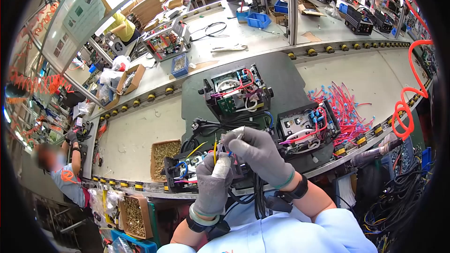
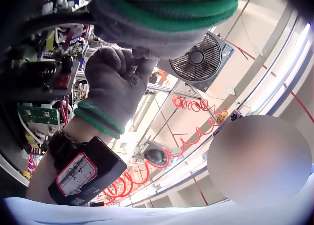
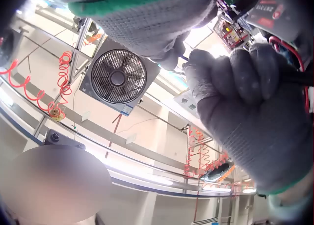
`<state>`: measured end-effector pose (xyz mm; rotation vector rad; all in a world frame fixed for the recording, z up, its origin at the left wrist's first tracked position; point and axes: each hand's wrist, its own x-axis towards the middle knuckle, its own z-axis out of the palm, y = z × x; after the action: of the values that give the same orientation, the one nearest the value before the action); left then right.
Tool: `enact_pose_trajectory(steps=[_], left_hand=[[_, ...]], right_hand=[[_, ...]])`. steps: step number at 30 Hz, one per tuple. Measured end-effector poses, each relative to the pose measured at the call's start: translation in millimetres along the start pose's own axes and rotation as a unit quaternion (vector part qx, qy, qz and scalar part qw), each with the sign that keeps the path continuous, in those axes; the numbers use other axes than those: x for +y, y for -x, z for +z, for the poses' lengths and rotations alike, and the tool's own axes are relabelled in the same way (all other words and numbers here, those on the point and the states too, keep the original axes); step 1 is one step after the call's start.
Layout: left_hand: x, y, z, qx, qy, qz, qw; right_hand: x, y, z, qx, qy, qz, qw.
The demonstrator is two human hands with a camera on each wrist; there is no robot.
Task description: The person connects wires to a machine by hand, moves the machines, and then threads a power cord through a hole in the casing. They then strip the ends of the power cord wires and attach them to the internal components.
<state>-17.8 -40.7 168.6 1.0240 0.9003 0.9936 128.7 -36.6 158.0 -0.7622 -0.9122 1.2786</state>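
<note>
In the head view, my gloved left hand (image 1: 213, 182) curls round a black cable (image 1: 258, 197) near its end, from which a yellow wire (image 1: 215, 152) and a blue wire stick up. White tape covers its thumb. My gloved right hand (image 1: 262, 157) is close beside it, thumb and fingertips pinched at the wire ends; what exactly it pinches is too small to tell. Both hands are above open black units: one (image 1: 185, 171) to the left and one (image 1: 307, 126) to the right. The right wrist view shows the left hand (image 3: 255, 107) with curled fingers.
A third unit (image 1: 236, 91) stands on the dark board (image 1: 281, 70) beyond the hands. Red wires with blue ends (image 1: 344, 112) are heaped at the right. A box of small metal parts (image 1: 165, 157) is at the left. A coiled red hose (image 1: 403, 112) hangs at the right; another person (image 1: 65, 168) is far left.
</note>
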Motion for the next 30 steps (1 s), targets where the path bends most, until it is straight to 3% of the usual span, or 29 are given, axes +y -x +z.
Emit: enact_pose_trajectory(steps=[3, 5, 8, 13, 17, 19, 20, 21, 23, 25, 27, 30], left_hand=[[4, -2, 4, 0.003, 0.019, -0.013, 1.0], [3, -1, 5, -0.003, 0.012, -0.014, 1.0], [5, 2, 8, -0.013, 0.001, -0.008, 1.0], [-3, 6, 7, -0.009, -0.024, -0.003, 1.0], [-5, 4, 5, -0.034, 0.041, -0.001, 0.999], [-5, 2, 1, -0.049, 0.098, 0.004, 0.994], [-4, 1, -1, -0.05, 0.077, 0.007, 0.996], [-4, 1, -1, -0.05, 0.055, 0.009, 0.997], [-3, 3, 2, -0.028, 0.056, 0.004, 0.998], [-3, 5, 3, -0.003, 0.03, 0.029, 0.999], [1, 7, 6, 0.003, 0.04, 0.024, 0.999], [6, 9, 10, 0.038, 0.025, 0.035, 0.998]], right_hand=[[0, 5, -5, -0.036, 0.038, 0.02, 0.998], [-5, 7, -2, -0.019, 0.019, 0.038, 0.999], [-4, 7, 0, 0.015, 0.034, -0.014, 0.999], [-2, 5, -1, 0.074, -0.046, 0.022, 0.996], [-6, 2, 4, 0.102, -0.081, 0.022, 0.991], [1, 3, -3, 0.058, -0.087, 0.023, 0.994], [-2, 6, -14, -0.023, -0.101, 0.062, 0.993], [0, 6, -14, -0.025, -0.099, 0.066, 0.993], [3, 10, -14, -0.048, -0.268, 0.129, 0.954], [13, 6, -20, -0.069, -0.215, 0.1, 0.969], [16, 5, -12, -0.052, -0.071, 0.1, 0.991], [12, 4, -11, -0.094, -0.032, 0.069, 0.993]])
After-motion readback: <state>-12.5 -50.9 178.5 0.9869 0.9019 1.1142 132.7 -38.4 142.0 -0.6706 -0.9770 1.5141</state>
